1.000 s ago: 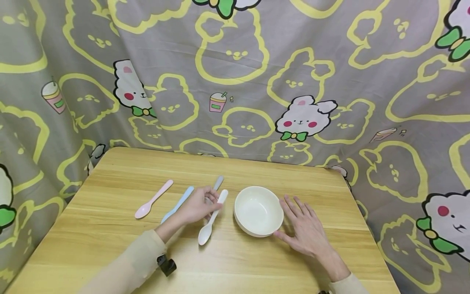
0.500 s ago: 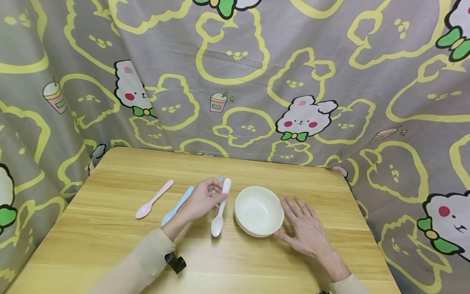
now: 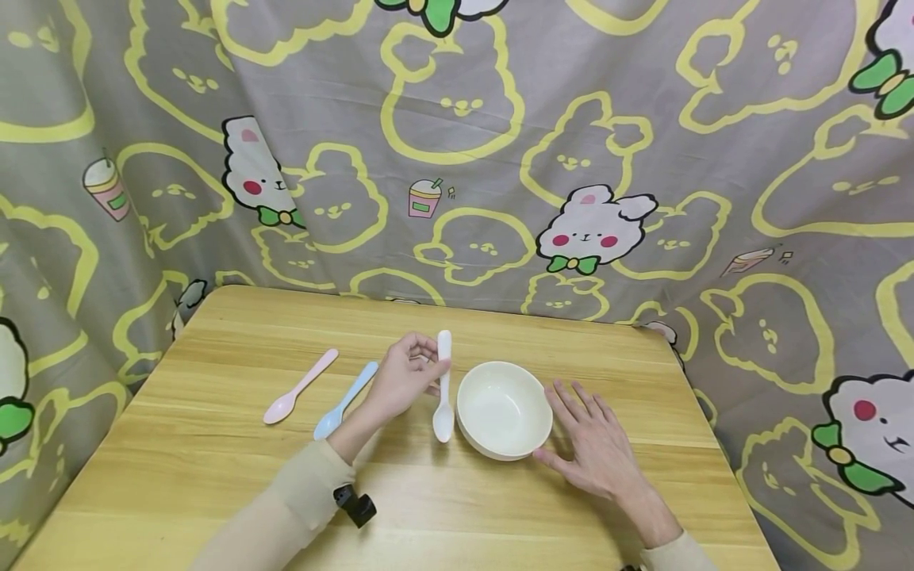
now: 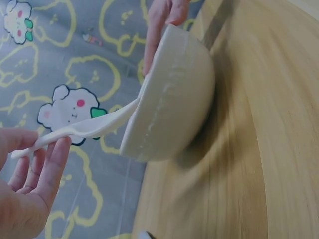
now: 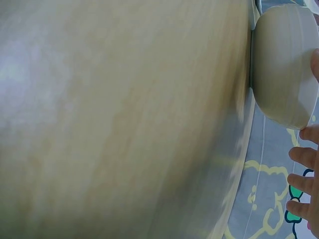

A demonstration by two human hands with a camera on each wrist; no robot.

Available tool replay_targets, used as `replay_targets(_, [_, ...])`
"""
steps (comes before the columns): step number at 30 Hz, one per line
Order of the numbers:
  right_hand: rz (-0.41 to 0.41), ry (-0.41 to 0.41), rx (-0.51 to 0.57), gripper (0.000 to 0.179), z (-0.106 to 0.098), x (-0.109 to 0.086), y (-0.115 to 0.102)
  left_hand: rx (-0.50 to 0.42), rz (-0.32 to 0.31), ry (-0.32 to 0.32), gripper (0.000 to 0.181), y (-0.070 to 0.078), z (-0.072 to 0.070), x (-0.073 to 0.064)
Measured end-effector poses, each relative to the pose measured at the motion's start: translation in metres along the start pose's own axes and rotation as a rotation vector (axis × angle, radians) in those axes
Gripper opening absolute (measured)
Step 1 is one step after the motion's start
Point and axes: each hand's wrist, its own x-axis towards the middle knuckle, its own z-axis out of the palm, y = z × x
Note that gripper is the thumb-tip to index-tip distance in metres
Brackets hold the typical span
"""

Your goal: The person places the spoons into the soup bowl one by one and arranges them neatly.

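Note:
Between thumb and fingers, my left hand (image 3: 405, 379) pinches a white spoon (image 3: 443, 422) by its handle, with the bowl end lower and toward me. The spoon is raised just left of a cream bowl (image 3: 466, 432). In the left wrist view the spoon (image 4: 94, 124) slants across toward the rim of the bowl (image 4: 174, 99); whether they touch I cannot tell. My right hand (image 3: 589, 444) lies spread at the bowl's right side, thumb and forefinger at its wall. Its fingers (image 5: 301, 157) look straight in the right wrist view.
A pink spoon (image 3: 289, 403) and a light blue spoon (image 3: 336, 416) lie on the wooden table (image 3: 214, 476) to the left, the blue one partly behind my left wrist. A patterned grey curtain (image 3: 485, 198) hangs behind the table.
My left hand has moved right and away from me with the white spoon, which has turned more upright in view. The grey spoon is now hidden behind that hand. My right hand stays put.

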Motion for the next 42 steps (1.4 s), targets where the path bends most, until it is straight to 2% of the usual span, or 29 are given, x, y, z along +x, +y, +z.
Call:
replay_targets(5, [-0.006, 0.006, 0.003, 0.1, -0.001, 0.0, -0.001, -0.045, 0.021, 0.013, 0.03, 0.005, 0.005, 0.002])
replay_targets(10, [-0.004, 0.005, 0.013, 0.099, -0.002, 0.0, -0.001, -0.096, 0.017, -0.006, 0.032, 0.011, 0.013, 0.007])
replay_targets(16, [0.003, -0.002, 0.016, 0.1, -0.002, 0.0, -0.001, -0.095, 0.008, -0.023, 0.035, 0.013, 0.028, 0.014])
replay_targets(26, [0.009, -0.012, 0.014, 0.098, -0.001, 0.0, -0.001, -0.024, 0.055, -0.08, 0.032, 0.003, 0.053, 0.024])
replay_targets(31, [0.006, -0.008, 0.012, 0.098, -0.002, 0.0, -0.002, 0.037, 0.051, -0.122, 0.031, -0.001, 0.063, 0.028])
replay_targets(38, [0.007, -0.015, 0.004, 0.098, -0.002, 0.001, -0.002, 0.066, 0.041, -0.164, 0.031, 0.002, 0.075, 0.035])
replay_targets(42, [0.005, -0.012, 0.007, 0.098, -0.002, 0.0, -0.002, 0.117, 0.028, -0.2, 0.03, 0.002, 0.081, 0.04])
